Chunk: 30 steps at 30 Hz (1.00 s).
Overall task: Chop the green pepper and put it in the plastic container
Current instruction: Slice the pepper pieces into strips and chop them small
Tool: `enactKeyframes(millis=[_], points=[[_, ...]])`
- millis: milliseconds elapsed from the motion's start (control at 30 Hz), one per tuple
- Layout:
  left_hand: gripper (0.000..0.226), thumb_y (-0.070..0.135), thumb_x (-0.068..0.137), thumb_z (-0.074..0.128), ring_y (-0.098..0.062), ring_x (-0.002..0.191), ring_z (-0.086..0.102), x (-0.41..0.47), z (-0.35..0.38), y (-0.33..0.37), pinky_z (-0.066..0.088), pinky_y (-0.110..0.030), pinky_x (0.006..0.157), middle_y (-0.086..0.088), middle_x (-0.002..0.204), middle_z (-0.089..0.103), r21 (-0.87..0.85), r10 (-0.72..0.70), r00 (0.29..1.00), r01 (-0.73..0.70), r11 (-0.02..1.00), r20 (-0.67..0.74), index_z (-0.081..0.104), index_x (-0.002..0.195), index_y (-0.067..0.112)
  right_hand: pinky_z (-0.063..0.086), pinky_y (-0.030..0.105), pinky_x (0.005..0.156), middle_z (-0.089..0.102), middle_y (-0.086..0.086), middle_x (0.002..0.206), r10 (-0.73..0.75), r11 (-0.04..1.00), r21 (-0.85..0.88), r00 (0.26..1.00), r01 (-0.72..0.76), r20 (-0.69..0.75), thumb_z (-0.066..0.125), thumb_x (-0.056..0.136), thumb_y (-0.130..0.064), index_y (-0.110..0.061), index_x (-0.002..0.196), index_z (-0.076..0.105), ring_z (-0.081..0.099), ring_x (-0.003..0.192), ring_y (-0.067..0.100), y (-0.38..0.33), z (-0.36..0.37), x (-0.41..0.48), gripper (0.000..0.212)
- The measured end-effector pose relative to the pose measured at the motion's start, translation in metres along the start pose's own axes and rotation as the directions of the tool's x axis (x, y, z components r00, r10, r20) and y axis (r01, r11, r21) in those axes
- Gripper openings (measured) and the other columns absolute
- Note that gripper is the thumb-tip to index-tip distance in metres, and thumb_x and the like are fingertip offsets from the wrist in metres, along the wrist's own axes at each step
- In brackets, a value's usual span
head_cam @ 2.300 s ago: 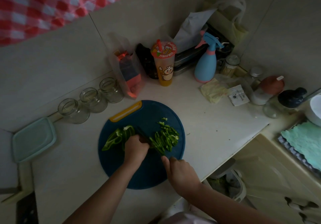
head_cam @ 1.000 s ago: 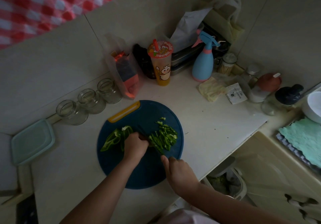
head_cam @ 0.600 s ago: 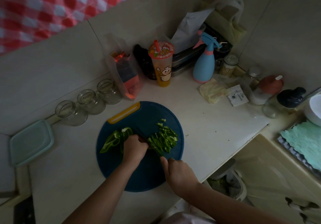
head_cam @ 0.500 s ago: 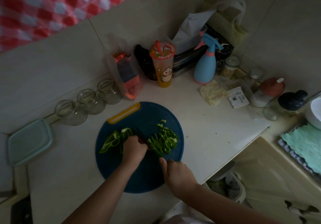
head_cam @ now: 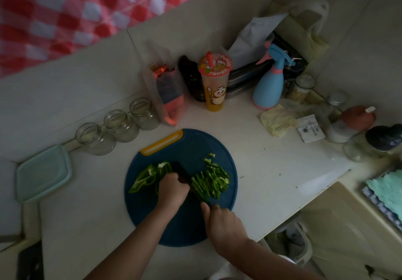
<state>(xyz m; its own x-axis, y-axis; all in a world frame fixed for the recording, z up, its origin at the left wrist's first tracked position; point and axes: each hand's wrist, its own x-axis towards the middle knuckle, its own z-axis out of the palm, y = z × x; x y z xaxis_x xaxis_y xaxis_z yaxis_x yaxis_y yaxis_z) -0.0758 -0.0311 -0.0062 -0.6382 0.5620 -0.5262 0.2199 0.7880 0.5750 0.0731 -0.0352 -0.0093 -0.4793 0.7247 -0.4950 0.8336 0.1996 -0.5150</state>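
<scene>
**Pale desk, blue board: slicing half done**

The right grip is closed round the handle of a dark knife. The handle is hidden inside the fist, and the blade runs away from it across the board toward the desk's far left corner. The left grip is curled, knuckles up, pressing down on the uncut part of the green pepper, right against the blade's left face.

To do this step well, I judge the fingertips should stay tucked behind the knuckles. The flat of the blade should ride against them, and the left grip should back off toward the desk's left edge a little after each cut, so the strips come out even.

The uncut pepper is a glossy, opened-out piece, bright green and curled, so it may rock unless held flat. Cut strips lie heaped just right of the blade, with a few stray bits toward the far edge. All of it lies on a round blue cutting board at the near edge of the desk. The pale green plastic container sits at the left edge, well apart; I cannot tell whether its lid is on.
</scene>
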Motion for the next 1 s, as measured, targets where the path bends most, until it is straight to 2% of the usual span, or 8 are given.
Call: enactKeyframes(millis=[200, 433, 600, 700, 767, 800, 900, 1000], points=[[0.023, -0.003, 0.077, 0.06, -0.023, 0.07, 0.064, -0.004, 0.0, 0.001, 0.053, -0.033, 0.064, -0.003, 0.066, 0.061, 0.008, 0.067, 0.998, -0.067, 0.998, 0.01, 0.055, 0.061, 0.014, 0.047, 0.036, 0.081, 0.067, 0.012, 0.105, 0.049, 0.995, 0.083, 0.999, -0.049, 0.003, 0.019, 0.1, -0.051, -0.011, 0.099, 0.06, 0.062, 0.101, 0.03, -0.009, 0.001, 0.007, 0.057], [0.026, 0.01, 0.085, 0.059, 0.0, 0.064, 0.053, -0.017, 0.002, -0.001, 0.035, -0.014, 0.05, 0.011, 0.066, 0.058, 0.033, 0.154, 0.988, -0.154, 0.988, -0.002, 0.055, 0.063, 0.024, 0.046, 0.037, 0.086, 0.066, 0.017, 0.1, 0.038, 0.963, 0.267, 0.999, -0.044, 0.026, 0.016, 0.1, -0.052, -0.011, 0.089, 0.062, 0.061, 0.097, 0.032, -0.032, -0.011, 0.03, 0.063], [0.01, 0.014, 0.08, 0.071, -0.019, 0.076, 0.066, -0.017, 0.001, -0.005, 0.054, -0.03, 0.069, -0.001, 0.078, 0.067, -0.098, 0.103, 0.994, -0.106, 0.989, -0.038, 0.061, 0.08, 0.017, 0.045, 0.033, 0.086, 0.065, 0.02, 0.097, 0.044, 0.923, 0.381, 0.998, -0.056, 0.04, 0.02, 0.101, -0.047, -0.005, 0.091, 0.063, 0.062, 0.098, 0.032, -0.018, -0.02, 0.03, 0.061], [0.015, 0.01, 0.077, 0.075, -0.023, 0.063, 0.064, -0.019, 0.001, -0.006, 0.057, -0.04, 0.072, -0.008, 0.07, 0.065, -0.251, 0.012, 0.999, -0.022, 0.968, -0.041, 0.062, 0.083, 0.008, 0.051, 0.034, 0.07, 0.055, 0.006, 0.071, 0.017, 0.928, 0.37, 0.997, -0.046, 0.08, 0.02, 0.1, -0.051, -0.014, 0.07, 0.053, 0.062, 0.078, 0.03, -0.005, -0.025, 0.015, 0.057], [0.014, 0.005, 0.077, 0.074, -0.022, 0.06, 0.062, -0.02, 0.0, -0.005, 0.056, -0.039, 0.072, -0.009, 0.066, 0.063, -0.288, -0.015, 0.999, 0.005, 0.958, -0.031, 0.062, 0.083, 0.005, 0.044, 0.02, 0.049, 0.047, 0.001, 0.061, -0.008, 0.928, 0.371, 0.997, -0.022, 0.079, 0.021, 0.1, -0.051, -0.017, 0.062, 0.044, 0.052, 0.057, 0.019, 0.001, -0.026, 0.004, 0.055], [0.014, 0.004, 0.076, 0.074, -0.022, 0.059, 0.062, -0.02, 0.0, -0.004, 0.056, -0.039, 0.072, -0.009, 0.066, 0.063, -0.294, -0.026, 0.999, 0.018, 0.956, -0.022, 0.062, 0.081, 0.005, 0.041, 0.02, 0.048, 0.045, 0.0, 0.06, -0.019, 0.928, 0.371, 0.997, -0.01, 0.075, 0.022, 0.1, -0.05, -0.019, 0.061, 0.041, 0.048, 0.054, 0.017, 0.002, -0.026, -0.002, 0.053], [0.013, -0.002, 0.077, 0.071, -0.021, 0.057, 0.059, -0.018, -0.001, -0.003, 0.056, -0.038, 0.069, -0.01, 0.064, 0.06, -0.282, -0.044, 0.999, 0.039, 0.959, -0.014, 0.06, 0.077, 0.003, 0.04, 0.031, 0.068, 0.041, -0.002, 0.06, -0.071, 0.943, 0.329, 0.996, 0.051, 0.047, 0.023, 0.101, -0.045, -0.021, 0.061, 0.036, 0.052, 0.072, 0.03, 0.004, -0.026, -0.015, 0.048], [0.013, -0.006, 0.079, 0.064, -0.019, 0.055, 0.058, -0.017, -0.001, -0.003, 0.056, -0.035, 0.063, -0.009, 0.061, 0.058, -0.248, -0.039, 0.999, 0.032, 0.968, -0.023, 0.059, 0.071, 0.001, 0.04, 0.036, 0.073, 0.043, 0.002, 0.062, -0.103, 0.96, 0.267, 0.993, 0.082, 0.063, 0.02, 0.101, -0.045, -0.019, 0.063, 0.038, 0.058, 0.086, 0.038, 0.002, -0.023, -0.023, 0.049]])
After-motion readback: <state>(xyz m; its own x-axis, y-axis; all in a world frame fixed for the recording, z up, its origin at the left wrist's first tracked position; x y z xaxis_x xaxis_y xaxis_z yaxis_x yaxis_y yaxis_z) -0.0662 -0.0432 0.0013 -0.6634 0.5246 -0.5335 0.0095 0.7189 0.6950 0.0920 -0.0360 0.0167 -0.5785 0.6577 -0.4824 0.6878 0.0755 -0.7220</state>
